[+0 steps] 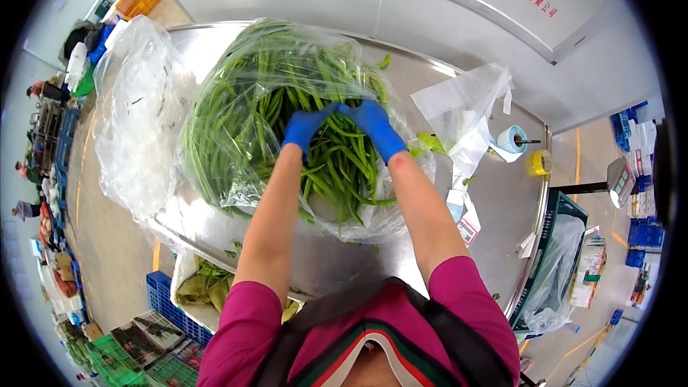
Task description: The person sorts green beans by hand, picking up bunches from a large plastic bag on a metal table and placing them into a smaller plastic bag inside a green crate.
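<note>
A large clear plastic bag full of long green beans (226,113) lies on a stainless steel table (333,263), its mouth towards me. My left hand (309,126), in a blue glove, is in the bag's opening among the beans. Also blue-gloved, my right hand (371,123) reaches in from the right, and the fingertips of both hands meet over the beans. Whether the fingers hold any beans cannot be told. Loose beans (344,172) spill out of the opening below my hands.
Empty clear plastic bags (145,118) are heaped at the left. On the right are a plastic sheet (462,102), a label roll (511,138), yellow tape (539,162) and a scale display (620,183). A green crate (570,204) stands beyond the right edge; a white bin (180,279) sits below left.
</note>
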`<state>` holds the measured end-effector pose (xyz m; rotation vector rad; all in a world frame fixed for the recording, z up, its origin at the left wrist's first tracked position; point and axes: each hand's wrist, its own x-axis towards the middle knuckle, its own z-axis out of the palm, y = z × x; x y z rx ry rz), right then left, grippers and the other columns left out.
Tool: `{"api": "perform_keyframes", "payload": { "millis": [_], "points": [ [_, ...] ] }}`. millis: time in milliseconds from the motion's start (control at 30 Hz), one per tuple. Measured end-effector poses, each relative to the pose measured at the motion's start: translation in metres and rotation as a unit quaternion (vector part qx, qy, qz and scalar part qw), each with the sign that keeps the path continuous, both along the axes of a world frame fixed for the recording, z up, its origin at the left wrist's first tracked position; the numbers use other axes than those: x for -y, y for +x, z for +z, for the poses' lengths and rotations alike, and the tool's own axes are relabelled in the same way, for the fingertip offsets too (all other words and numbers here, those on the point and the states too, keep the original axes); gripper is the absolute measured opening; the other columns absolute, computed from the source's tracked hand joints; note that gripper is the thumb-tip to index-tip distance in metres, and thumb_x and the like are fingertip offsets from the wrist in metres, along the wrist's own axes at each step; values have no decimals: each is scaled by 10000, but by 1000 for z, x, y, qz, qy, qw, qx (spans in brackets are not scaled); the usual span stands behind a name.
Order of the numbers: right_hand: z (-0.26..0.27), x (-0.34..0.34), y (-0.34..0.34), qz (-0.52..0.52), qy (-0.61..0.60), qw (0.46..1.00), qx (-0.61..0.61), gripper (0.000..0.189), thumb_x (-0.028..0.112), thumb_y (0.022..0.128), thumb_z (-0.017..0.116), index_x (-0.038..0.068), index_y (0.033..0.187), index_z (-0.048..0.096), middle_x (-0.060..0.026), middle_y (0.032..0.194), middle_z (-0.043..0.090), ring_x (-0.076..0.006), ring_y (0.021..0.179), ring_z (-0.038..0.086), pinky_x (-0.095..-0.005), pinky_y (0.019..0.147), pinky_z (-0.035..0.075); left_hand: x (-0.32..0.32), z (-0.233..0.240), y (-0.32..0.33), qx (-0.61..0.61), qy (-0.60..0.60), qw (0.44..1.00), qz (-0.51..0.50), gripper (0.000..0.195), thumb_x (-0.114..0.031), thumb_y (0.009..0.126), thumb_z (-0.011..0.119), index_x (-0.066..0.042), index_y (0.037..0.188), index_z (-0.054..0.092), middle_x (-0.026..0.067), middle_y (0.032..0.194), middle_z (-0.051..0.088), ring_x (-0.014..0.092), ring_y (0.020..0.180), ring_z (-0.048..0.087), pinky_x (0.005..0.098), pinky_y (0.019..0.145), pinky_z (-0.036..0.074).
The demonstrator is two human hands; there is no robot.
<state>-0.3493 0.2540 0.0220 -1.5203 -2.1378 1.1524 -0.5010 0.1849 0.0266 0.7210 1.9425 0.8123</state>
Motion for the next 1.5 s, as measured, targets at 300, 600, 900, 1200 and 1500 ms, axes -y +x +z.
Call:
{"api": "perform_keyframes", "payload": {
  "millis": [300, 600, 900, 1200, 1500],
  "points": [
    [-11, 30, 29, -15, -37, 999, -29, 702, 458, 586, 701, -16, 1060, 493, -204, 951, 571, -304, 870, 565, -354, 766, 441, 29, 3, 0, 145, 28, 989, -1, 486, -330, 694, 641, -10, 1045, 539, 116, 920, 598, 206, 801, 572, 322, 729, 445],
    [6, 20, 33, 11, -322, 894, -311, 466, 210, 671, 675, -10, 1055, 530, -91, 963, 588, -160, 834, 563, -253, 723, 445, 23, -5, 33, 482, 87, 866, 104, 347, -263, 754, 587, -32, 1011, 550, 76, 837, 603, 173, 688, 583, 283, 622, 481],
    [79, 93, 139, -7, -438, 875, -207, 400, 192, 700, 609, 12, 1050, 537, -82, 924, 596, -146, 776, 571, -246, 709, 453, 113, 67, 134, 493, 133, 853, 104, 293, -178, 761, 573, -2, 994, 551, 80, 868, 601, 168, 695, 587, 271, 608, 485],
    [-26, 212, 234, -85, -448, 850, -265, 532, 101, 697, 615, -8, 1180, 419, -87, 1088, 525, -162, 947, 508, -260, 834, 397, 248, -8, 172, 626, 56, 763, 152, 252, -95, 736, 543, -25, 978, 542, 82, 827, 593, 191, 719, 574, 316, 659, 481],
    [2, 226, 234, -107, 124, 985, 55, 578, 289, 665, 671, 27, 1135, 461, -163, 1032, 539, -275, 936, 529, -338, 797, 421, 264, -22, 147, 331, 96, 937, 47, 346, -181, 734, 619, 24, 997, 526, 103, 876, 603, 212, 734, 592, 312, 669, 474]
  ]
}}
